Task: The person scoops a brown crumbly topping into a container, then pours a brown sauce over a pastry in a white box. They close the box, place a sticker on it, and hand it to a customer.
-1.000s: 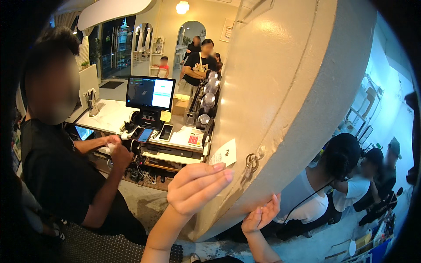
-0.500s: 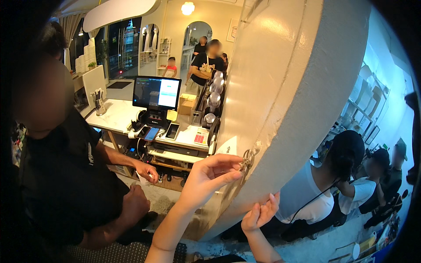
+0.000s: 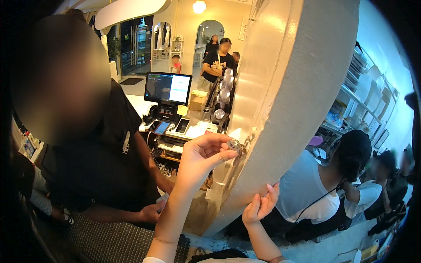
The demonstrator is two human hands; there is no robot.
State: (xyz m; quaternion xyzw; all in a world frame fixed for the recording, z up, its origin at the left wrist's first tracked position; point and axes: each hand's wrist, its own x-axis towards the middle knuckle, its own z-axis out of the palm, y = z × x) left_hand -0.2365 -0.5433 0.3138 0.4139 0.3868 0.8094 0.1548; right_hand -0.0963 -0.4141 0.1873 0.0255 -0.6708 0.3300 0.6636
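My left hand (image 3: pixel 201 160) is raised beside the white wall (image 3: pixel 285 105), its thumb and fingers closed on a bunch of metal keys (image 3: pixel 235 145). Behind the keys, more rings or keys (image 3: pixel 247 142) hang at the wall's surface. A hook there is too small to make out well. Lower down, at the wall's rounded end, my right hand (image 3: pixel 261 207) is held palm up with its fingers loosely bent and apart. Nothing shows in it, and whether it touches the wall I cannot tell.
Close on the left stands a person in a black shirt (image 3: pixel 118 144). Past the keys is a counter with a touchscreen till (image 3: pixel 168 87), phones and clear-lidded containers (image 3: pixel 223 96). Several people in the room to the right include one in a white shirt (image 3: pixel 307 188). A dark mat (image 3: pixel 118 234) covers the floor.
The keys in my left hand have turned and sit a little left of the wall. The person at left has come nearer. My right hand has hardly moved.
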